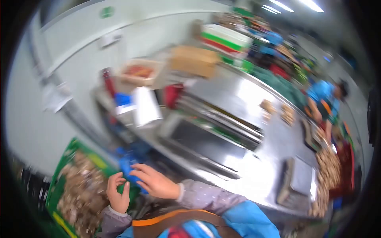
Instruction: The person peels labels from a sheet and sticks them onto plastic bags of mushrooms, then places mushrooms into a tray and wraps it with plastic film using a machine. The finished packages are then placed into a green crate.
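Low in the view, my left hand is raised beside a green crate filled with brownish packed items. Its fingers are apart and curved, with nothing seen in them. My right hand reaches in from the right, close to the left one but not touching it, fingers spread and empty. Behind the fingers is a blue plastic bag or sheet, blurred; no contact with it can be made out.
A steel table holds a wrapping machine, a white roll, a cardboard box and a scale. Brown items are piled at its right end, where a person in blue bends over. A wall stands left.
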### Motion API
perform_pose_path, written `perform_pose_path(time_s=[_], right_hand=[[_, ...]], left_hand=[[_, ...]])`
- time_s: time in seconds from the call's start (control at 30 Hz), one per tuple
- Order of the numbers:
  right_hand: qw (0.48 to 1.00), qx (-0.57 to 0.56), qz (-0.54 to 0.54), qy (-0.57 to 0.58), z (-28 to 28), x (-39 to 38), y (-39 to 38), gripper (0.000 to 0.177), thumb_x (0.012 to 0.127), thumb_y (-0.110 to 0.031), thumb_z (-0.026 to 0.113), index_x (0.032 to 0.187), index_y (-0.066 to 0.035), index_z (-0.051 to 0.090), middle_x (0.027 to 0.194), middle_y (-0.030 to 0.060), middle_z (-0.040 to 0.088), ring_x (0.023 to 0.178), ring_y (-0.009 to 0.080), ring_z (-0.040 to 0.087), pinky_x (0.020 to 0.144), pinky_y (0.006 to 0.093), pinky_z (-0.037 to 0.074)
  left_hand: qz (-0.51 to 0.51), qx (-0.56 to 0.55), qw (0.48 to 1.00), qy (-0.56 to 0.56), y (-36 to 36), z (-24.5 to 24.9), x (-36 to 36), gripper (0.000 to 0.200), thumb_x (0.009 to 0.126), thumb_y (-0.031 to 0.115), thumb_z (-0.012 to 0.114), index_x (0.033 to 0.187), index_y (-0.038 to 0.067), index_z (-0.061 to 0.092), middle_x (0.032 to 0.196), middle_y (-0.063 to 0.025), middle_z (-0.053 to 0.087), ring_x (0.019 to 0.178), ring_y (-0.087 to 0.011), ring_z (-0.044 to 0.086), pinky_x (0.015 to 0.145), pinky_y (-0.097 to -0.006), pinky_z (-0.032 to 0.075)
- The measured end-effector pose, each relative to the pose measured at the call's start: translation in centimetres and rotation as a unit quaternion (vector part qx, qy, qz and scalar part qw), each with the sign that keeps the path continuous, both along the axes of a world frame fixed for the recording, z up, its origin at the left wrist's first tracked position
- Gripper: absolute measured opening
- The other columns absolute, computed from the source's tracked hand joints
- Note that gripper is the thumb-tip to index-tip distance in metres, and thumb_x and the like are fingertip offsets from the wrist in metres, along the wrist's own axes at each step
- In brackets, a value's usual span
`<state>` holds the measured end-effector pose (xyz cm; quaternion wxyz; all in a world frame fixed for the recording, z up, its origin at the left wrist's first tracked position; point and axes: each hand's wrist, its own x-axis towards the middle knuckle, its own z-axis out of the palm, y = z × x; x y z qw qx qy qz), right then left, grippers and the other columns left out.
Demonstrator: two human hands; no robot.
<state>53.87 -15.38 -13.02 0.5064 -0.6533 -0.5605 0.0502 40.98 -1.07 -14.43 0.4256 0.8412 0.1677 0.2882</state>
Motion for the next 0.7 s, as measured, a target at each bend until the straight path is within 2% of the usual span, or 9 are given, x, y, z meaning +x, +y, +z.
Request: perform_pose_path(time_s=[0.07, 0.13, 0.17, 0.23, 0.3, 0.4, 0.53, 0.6, 0.7], right_hand=[[0.998, 0.026, -0.049, 0.029, 1.0, 4.3, -7.0, 0.032, 0.078, -0.002, 0.058, 0.108, -0.001, 0.050, 0.117, 0.0189, 0.047, 0.106, 0.0365, 0.050, 0.087, 0.0399, 0.044], [0.988, 0.057, -0.141, -0.003, 1.7, 8.9, -14.2, 0.029, 0.076, 0.000, 0.057, 0.105, -0.001, 0.053, 0.112, 0.0175, 0.051, 0.100, 0.0355, 0.054, 0.084, 0.0384, 0.046], [0.979, 0.054, -0.198, 0.001, 2.4, 10.8, -18.2, 0.028, 0.075, 0.001, 0.057, 0.103, -0.002, 0.055, 0.106, 0.0160, 0.054, 0.097, 0.0342, 0.055, 0.082, 0.0363, 0.047], [0.952, 0.024, -0.289, 0.101, 1.2, 15.2, -26.7, 0.028, 0.079, -0.004, 0.057, 0.107, -0.003, 0.057, 0.096, 0.0102, 0.060, 0.086, 0.0212, 0.061, 0.074, 0.0317, 0.050], [0.860, 0.015, -0.325, 0.393, 4.1, 18.0, -34.9, 0.026, 0.085, -0.011, 0.056, 0.109, -0.003, 0.057, 0.086, 0.0053, 0.064, 0.070, 0.0118, 0.060, 0.063, 0.0268, 0.051], [0.742, 0.131, -0.415, 0.510, -2.4, 25.6, -46.3, 0.027, 0.084, -0.009, 0.054, 0.108, 0.004, 0.055, 0.086, 0.0100, 0.063, 0.075, 0.0166, 0.061, 0.065, 0.0269, 0.050], [0.691, 0.077, -0.502, 0.514, -11.4, 34.6, -54.3, 0.026, 0.082, -0.005, 0.054, 0.107, 0.001, 0.053, 0.084, 0.0105, 0.062, 0.074, 0.0204, 0.063, 0.065, 0.0301, 0.053], [0.650, 0.075, -0.524, 0.545, -16.2, 39.0, -55.9, 0.028, 0.080, -0.004, 0.056, 0.107, 0.002, 0.053, 0.084, 0.0118, 0.062, 0.072, 0.0228, 0.064, 0.061, 0.0322, 0.054], [0.648, 0.045, -0.570, 0.503, -23.5, 45.5, -56.1, 0.036, 0.074, -0.002, 0.058, 0.108, 0.006, 0.051, 0.080, 0.0160, 0.062, 0.061, 0.0232, 0.064, 0.052, 0.0321, 0.053]], left_hand=[[-0.213, -0.011, 0.977, -0.012, -6.8, -0.4, 7.0, 0.038, 0.076, -0.004, 0.061, 0.113, -0.001, 0.050, 0.083, -0.0106, 0.062, 0.073, -0.0161, 0.062, 0.065, -0.0266, 0.048], [-0.280, -0.169, 0.944, 0.046, -14.4, 0.6, 12.9, 0.031, 0.081, -0.004, 0.057, 0.112, -0.003, 0.050, 0.075, -0.0066, 0.062, 0.067, -0.0094, 0.059, 0.060, -0.0239, 0.048], [-0.295, -0.157, 0.939, 0.080, -17.2, 0.2, 15.6, 0.027, 0.082, -0.002, 0.058, 0.109, -0.002, 0.053, 0.073, -0.0055, 0.062, 0.066, -0.0080, 0.059, 0.058, -0.0236, 0.047], [-0.309, -0.118, 0.939, 0.093, -23.0, -1.4, 20.2, 0.017, 0.082, 0.005, 0.062, 0.099, 0.000, 0.060, 0.066, -0.0042, 0.061, 0.060, -0.0068, 0.057, 0.054, -0.0235, 0.045], [-0.327, -0.026, 0.943, 0.064, -27.9, -2.3, 22.4, 0.011, 0.081, 0.015, 0.066, 0.082, 0.004, 0.064, 0.059, -0.0060, 0.059, 0.053, -0.0111, 0.057, 0.051, -0.0255, 0.044], [-0.343, 0.153, 0.927, 0.014, -32.9, -6.1, 25.7, 0.023, 0.075, 0.025, 0.070, 0.061, 0.010, 0.060, 0.053, -0.0084, 0.055, 0.050, -0.0279, 0.056, 0.048, -0.0374, 0.044], [-0.365, 0.345, 0.865, -0.001, -34.2, -9.5, 26.7, 0.027, 0.075, 0.027, 0.066, 0.056, 0.013, 0.052, 0.053, -0.0051, 0.052, 0.050, -0.0252, 0.053, 0.047, -0.0395, 0.041], [-0.357, 0.342, 0.869, 0.005, -34.3, -9.5, 26.7, 0.030, 0.070, 0.025, 0.067, 0.053, 0.014, 0.046, 0.051, -0.0037, 0.049, 0.048, -0.0235, 0.051, 0.045, -0.0383, 0.040], [-0.362, 0.356, 0.861, 0.029, -34.6, -8.8, 26.9, 0.029, 0.066, 0.022, 0.068, 0.052, 0.014, 0.044, 0.050, -0.0036, 0.048, 0.046, -0.0223, 0.049, 0.043, -0.0369, 0.039]])
